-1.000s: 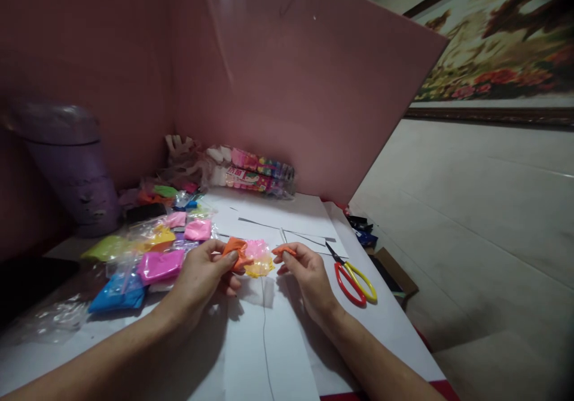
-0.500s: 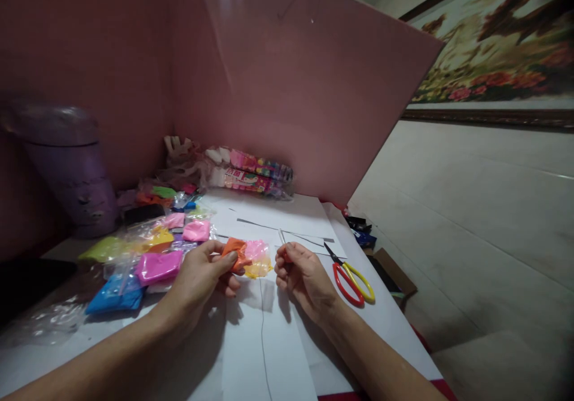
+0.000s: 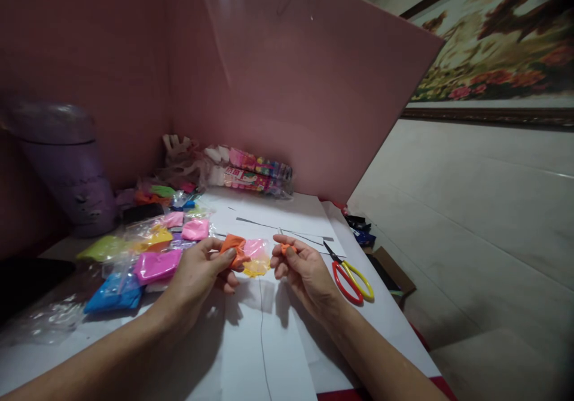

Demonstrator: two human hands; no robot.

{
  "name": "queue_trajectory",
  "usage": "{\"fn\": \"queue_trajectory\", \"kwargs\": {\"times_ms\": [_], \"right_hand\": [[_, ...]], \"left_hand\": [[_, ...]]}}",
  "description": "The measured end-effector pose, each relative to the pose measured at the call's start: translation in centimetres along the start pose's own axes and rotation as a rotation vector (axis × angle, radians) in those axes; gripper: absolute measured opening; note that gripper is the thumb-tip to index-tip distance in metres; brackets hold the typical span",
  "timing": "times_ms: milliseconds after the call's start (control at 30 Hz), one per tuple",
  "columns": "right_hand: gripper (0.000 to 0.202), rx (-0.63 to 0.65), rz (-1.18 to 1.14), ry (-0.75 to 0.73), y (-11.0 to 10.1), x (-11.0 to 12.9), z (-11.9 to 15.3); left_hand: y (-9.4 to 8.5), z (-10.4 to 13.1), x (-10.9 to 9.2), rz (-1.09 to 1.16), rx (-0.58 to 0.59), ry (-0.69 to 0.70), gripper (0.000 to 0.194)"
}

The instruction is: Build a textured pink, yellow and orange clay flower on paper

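Note:
My left hand (image 3: 210, 263) pinches a packet of orange modelling clay (image 3: 234, 250) between thumb and fingers. Across from it, my right hand (image 3: 302, 266) is closed on a small orange clay piece (image 3: 287, 248); a thin pale stick (image 3: 280, 231) pokes up by its fingertips. Pink clay (image 3: 255, 248) and yellow clay (image 3: 255, 268) show in clear wrapping between my hands. Below them a dark line runs down a white paper strip (image 3: 278, 353). Scissors (image 3: 352, 275) with one red and one yellow handle lie just right of my right hand.
Packets of coloured clay, among them a magenta packet (image 3: 158, 265) and a blue packet (image 3: 115, 293), crowd the left side. A purple tumbler (image 3: 76, 180) stands behind them. Wrapped clay packs (image 3: 251, 174) lie against the pink panel (image 3: 287, 90). White paper (image 3: 269, 207) covers the back.
My right fingers have shifted around the orange clay piece, so more of it shows and less of the pale stick. My left hand has barely moved.

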State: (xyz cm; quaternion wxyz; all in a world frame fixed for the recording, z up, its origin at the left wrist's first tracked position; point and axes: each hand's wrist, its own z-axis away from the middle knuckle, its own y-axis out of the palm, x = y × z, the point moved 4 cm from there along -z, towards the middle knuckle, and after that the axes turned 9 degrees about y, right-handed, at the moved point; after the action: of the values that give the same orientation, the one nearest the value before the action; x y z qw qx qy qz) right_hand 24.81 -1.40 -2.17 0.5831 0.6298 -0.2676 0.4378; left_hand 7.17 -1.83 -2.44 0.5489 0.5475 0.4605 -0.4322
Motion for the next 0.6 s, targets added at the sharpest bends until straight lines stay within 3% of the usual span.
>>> {"fn": "queue_trajectory", "kwargs": {"times_ms": [400, 600], "right_hand": [[0.035, -0.006, 0.077, -0.007, -0.39, -0.19, -0.15], [0.031, -0.099, 0.094, -0.013, -0.65, -0.04, 0.01]], "left_hand": [[-0.07, -0.05, -0.14, 0.057, -0.005, 0.003, 0.016], [0.12, -0.05, -0.25, 0.087, -0.022, -0.049, 0.009]]}}
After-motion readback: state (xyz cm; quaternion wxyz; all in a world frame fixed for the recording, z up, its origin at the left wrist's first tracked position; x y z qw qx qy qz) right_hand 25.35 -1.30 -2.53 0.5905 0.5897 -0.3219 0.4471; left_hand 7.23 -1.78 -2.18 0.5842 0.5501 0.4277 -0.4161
